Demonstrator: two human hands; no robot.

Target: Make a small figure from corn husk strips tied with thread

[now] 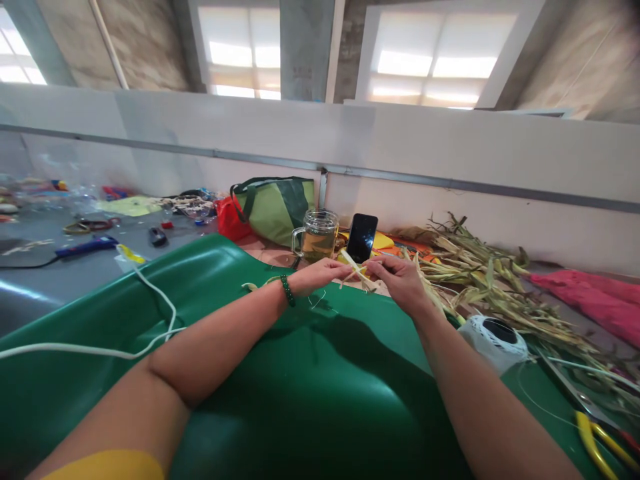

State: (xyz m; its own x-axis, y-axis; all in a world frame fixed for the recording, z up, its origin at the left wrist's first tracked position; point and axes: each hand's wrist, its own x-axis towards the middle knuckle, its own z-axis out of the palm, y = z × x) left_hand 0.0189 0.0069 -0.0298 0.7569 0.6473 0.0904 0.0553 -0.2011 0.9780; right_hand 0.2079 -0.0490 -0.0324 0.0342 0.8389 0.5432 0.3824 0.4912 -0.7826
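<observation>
My left hand [323, 272] and my right hand [397, 279] meet over the far edge of a green sheet [310, 393]. Both are closed in a pinch on a pale strip of dried leaf [356, 271] held between them. A green bead bracelet [287, 291] sits on my left wrist. Thin clear thread trails down below my hands. A heap of dried leaves and stalks [480, 280] lies just to the right of my right hand.
Behind my hands stand a glass mug of tea [317, 235], a black phone [361, 238] propped upright and a green bag [273, 207]. A white round device [495, 340], yellow-handled pliers [597, 443] and pink cloth [595, 297] are at right. A white cable [125, 333] crosses the sheet at left.
</observation>
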